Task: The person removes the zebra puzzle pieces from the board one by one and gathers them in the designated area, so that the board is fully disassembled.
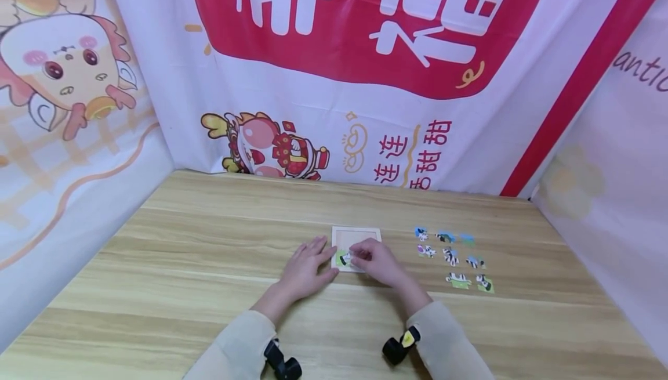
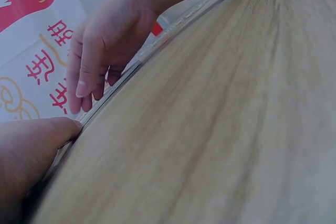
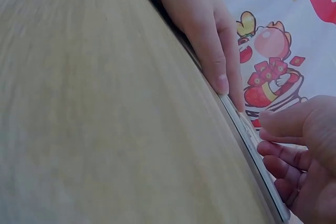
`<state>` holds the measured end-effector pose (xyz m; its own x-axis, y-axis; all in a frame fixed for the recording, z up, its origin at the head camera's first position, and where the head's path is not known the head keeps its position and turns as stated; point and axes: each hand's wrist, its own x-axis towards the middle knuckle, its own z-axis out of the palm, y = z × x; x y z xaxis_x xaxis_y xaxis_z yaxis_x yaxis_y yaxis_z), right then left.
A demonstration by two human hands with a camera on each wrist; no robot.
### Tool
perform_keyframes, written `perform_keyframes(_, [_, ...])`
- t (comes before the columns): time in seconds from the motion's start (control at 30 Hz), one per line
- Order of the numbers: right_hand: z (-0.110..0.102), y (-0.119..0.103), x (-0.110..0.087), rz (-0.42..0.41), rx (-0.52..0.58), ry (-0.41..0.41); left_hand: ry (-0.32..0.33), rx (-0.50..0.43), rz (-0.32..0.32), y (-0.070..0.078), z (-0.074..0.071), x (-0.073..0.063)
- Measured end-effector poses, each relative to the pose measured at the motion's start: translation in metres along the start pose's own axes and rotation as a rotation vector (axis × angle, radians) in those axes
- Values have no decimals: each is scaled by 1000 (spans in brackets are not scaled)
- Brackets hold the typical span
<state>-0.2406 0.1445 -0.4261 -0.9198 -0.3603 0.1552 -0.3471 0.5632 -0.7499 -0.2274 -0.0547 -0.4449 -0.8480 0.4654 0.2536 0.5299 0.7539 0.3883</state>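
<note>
A small shallow puzzle frame (image 1: pixel 357 230) with a pale rim lies on the table in the head view. In its near left corner is a jigsaw piece (image 1: pixel 343 259) with a green ground and a black-and-white animal. My left hand (image 1: pixel 308 270) lies flat beside the frame, thumb and fingertips at its left edge. My right hand (image 1: pixel 380 261) is over the frame's right part, fingertips down at the piece and partly covering it. In the left wrist view, the right hand's fingers (image 2: pixel 90 72) hang loosely downward. The frame shows edge-on in the right wrist view.
Several loose jigsaw pieces (image 1: pixel 450 256) lie in rough rows on the wooden table (image 1: pixel 209 241), right of the frame. Printed cloth (image 1: pixel 313 96) hangs along the table's back and both sides. Each sleeve carries a strapped wrist camera (image 1: pixel 399 348).
</note>
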Motion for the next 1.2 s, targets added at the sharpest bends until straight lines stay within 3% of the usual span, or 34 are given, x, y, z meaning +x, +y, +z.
perform_keyframes(0.27, [4, 0, -1, -28, -76, -24, 5, -5, 5, -1, 2, 0])
perform_keyframes(0.47, [6, -2, -1, 18, -84, -25, 6, -1, 3, -1, 2, 0])
perform_keyframes(0.8, [9, -3, -1, 71, 55, 1, 9, -24, -6, 0, 1, 0])
perform_keyframes(1.2, [11, -5, -1, 99, 91, 32, 18, -31, 3, 0, 0, 1])
